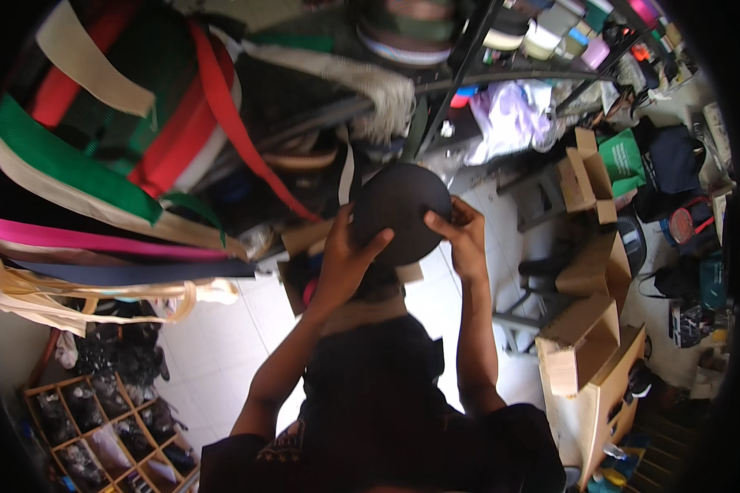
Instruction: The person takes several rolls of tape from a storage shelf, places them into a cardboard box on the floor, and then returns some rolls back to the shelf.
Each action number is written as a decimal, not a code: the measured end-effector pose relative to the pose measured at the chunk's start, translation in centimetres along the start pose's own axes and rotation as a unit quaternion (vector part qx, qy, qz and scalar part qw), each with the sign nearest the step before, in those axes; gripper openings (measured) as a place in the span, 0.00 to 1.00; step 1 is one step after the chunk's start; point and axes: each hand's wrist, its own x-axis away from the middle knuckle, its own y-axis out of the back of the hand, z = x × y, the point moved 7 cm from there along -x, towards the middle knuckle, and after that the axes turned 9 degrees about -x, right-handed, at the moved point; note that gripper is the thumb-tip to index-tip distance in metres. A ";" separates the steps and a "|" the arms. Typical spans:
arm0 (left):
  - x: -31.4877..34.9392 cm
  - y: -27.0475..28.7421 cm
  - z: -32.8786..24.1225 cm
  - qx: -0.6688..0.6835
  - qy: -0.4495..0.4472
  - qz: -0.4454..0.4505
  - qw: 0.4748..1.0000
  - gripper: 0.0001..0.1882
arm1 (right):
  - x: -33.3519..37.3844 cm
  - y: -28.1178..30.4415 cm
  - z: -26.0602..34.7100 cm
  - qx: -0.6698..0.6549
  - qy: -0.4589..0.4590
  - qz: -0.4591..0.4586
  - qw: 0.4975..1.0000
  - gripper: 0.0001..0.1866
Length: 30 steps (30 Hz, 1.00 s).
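Between both hands I hold a dark, flat round roll (pixel 401 214), which looks like wound strap or tape. My left hand (pixel 349 253) grips its left edge, with the thumb lying across the face. On the right edge, my right hand (pixel 460 234) holds it with the thumb on the face and the fingers behind. A pale strap end (pixel 347 174) hangs just beyond the left hand. Behind the roll, a shelf carries coloured straps, among them a red strap (pixel 230 123) and a green strap (pixel 66 160) at the upper left.
A wooden compartment rack (pixel 127 378) with dark bags stands at the lower left. Open cardboard boxes (pixel 585 177) and a wooden table (pixel 604 403) line the right side. A dark metal frame post (pixel 460 78) rises beyond my hands. White floor tiles (pixel 222 337) show below.
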 end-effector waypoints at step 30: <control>-27.6 -6.3 -29.2 -0.244 -0.250 -0.124 0.929 0.30 | -12.5 -13.4 25.3 0.294 0.385 -0.355 0.800 0.32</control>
